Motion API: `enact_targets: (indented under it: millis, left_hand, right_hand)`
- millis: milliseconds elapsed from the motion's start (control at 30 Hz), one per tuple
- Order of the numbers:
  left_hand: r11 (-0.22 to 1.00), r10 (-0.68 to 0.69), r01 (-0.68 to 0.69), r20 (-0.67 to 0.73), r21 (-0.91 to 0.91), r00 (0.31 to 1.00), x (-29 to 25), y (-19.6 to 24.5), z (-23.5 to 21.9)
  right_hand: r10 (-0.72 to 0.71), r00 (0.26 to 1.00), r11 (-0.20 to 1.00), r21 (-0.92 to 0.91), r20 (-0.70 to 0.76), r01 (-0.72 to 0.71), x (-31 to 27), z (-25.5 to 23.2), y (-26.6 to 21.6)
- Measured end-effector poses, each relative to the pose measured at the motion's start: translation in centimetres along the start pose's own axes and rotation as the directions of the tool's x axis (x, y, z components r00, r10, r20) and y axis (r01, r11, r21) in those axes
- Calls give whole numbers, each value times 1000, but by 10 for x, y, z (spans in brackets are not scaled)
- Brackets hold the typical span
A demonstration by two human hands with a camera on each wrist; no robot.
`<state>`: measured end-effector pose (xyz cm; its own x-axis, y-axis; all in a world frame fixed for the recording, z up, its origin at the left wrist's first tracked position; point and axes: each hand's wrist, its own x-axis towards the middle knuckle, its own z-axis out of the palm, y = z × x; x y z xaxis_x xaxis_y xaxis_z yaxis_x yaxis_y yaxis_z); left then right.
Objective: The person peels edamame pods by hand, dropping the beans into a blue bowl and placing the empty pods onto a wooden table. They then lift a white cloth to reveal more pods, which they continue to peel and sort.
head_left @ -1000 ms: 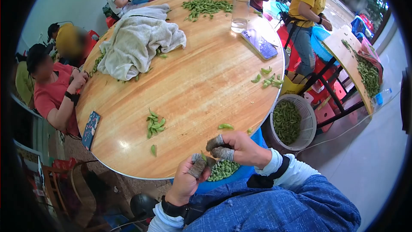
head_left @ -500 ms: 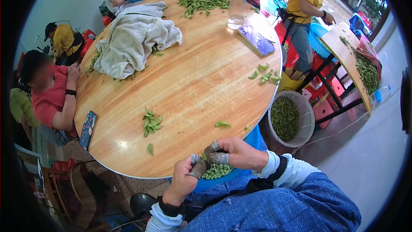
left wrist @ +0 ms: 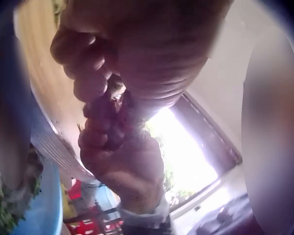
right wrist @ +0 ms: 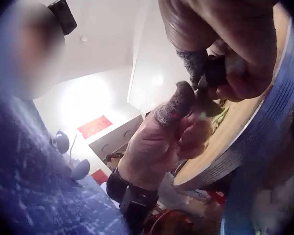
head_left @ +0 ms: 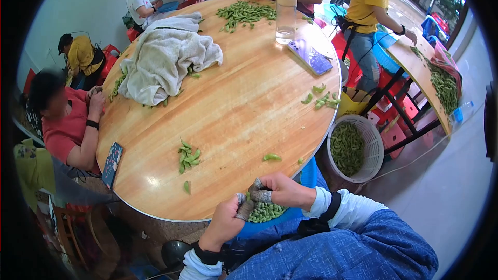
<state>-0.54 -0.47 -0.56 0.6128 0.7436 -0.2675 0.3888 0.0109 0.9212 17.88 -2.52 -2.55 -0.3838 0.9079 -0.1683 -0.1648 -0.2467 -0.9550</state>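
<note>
Over a blue basin of shelled green beans, my two hands meet close together at the near table edge. Grey-brown cloth finger covers wrap thumbs and forefingers. The left hand pinches a green bean pod, mostly hidden between the fingertips. My right hand has its thumb and forefinger curled onto the same pod from the other side. The right wrist view shows the covered fingertips of the left hand and right hand touching. In the left wrist view the hands are dark and blurred.
On the round wooden table lie a small pile of pods, a single pod, a towel, a bottle and phones. A white basket of pods stands on the floor at right. Several people sit or stand around.
My right hand has moved down and left to meet the left hand; their fingertips have closed together over the pod. The person in yellow at right now reaches onto the side table.
</note>
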Motion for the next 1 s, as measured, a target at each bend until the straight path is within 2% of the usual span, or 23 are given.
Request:
enact_targets:
  millis: [33,67,167,267,333,433,467,500,567,667,767,867,967,1000]
  left_hand:
    - [965,12,5,-64,262,998,-5,17,2]
    - [863,39,28,-123,504,992,-8,26,4]
    - [701,334,-140,-148,699,931,-7,6,9]
    - [728,414,-239,-133,643,901,-5,-5,7]
    - [894,343,-259,-187,366,920,-5,-9,11]
    - [975,192,-211,-216,-70,957,-8,-12,13]
    - [960,142,-186,-209,-210,968,-8,-12,13]
    - [917,34,-94,-159,-388,987,-8,-10,11]
    - [721,-147,105,-3,-685,989,-11,-4,6]
    - [815,-125,123,36,-566,992,-12,4,1]
    - [843,-135,114,-2,-526,991,-8,-3,5]
    - [723,-215,129,-43,-679,976,-1,-15,13]
    - [616,-340,176,-58,-768,938,2,2,13]
    - [628,-316,202,-9,-751,949,1,0,10]
  right_hand:
    - [6,1000,1000,21,-7,-6,0,2,4]
    - [14,1000,999,43,-14,-13,1,3,6]
    - [-6,1000,999,53,-22,7,-2,8,-6]
    - [-9,1000,995,104,0,9,-4,8,-9]
    - [-7,1000,998,60,-4,7,-6,6,-5]
    - [7,1000,998,69,0,-7,-8,9,-9]
    - [12,1000,997,81,-1,-11,-8,10,-11]
    - [-7,1000,998,57,1,7,-8,10,-10]
    - [-43,999,999,11,3,43,-7,8,-7]
    - [-130,991,977,-166,27,133,-6,5,-8]
    - [-250,968,808,-550,6,212,-9,11,-21]
    - [-313,949,664,-704,47,253,-6,15,-22]
    - [-350,935,617,-739,50,271,-6,18,-26]
    - [-346,936,611,-743,58,272,-7,18,-28]
